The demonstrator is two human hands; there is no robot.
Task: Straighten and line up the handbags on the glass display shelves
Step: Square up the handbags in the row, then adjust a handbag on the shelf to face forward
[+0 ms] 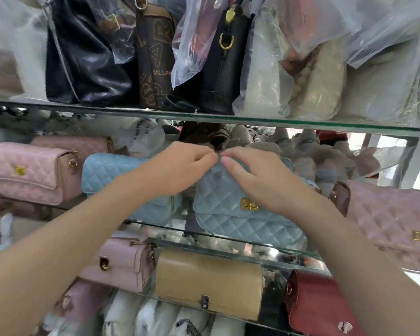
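Gripping shelved blue handbag (238, 215): left hand (180, 166), right hand (260, 183)

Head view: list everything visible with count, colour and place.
glass shelves: at least three, clear, stacked
black handbags: two, black, top shelf left and centre
brown lettered handbag: one, brown, top shelf between them
plastic-wrapped bags: several, beige, top shelf right
blue quilted handbag with gold clasp: one, light blue, middle shelf centre
second blue quilted handbag: one, light blue, left of it
pink quilted handbags: three, pink, two far left, one far right
pale pink handbag: one, lower shelf left
tan handbag: one, tan, lower shelf centre
red handbag: one, red, lower shelf right
left grip: one, bare, fingertips at clasp bag's top edge
right grip: one, bare, on same bag's top
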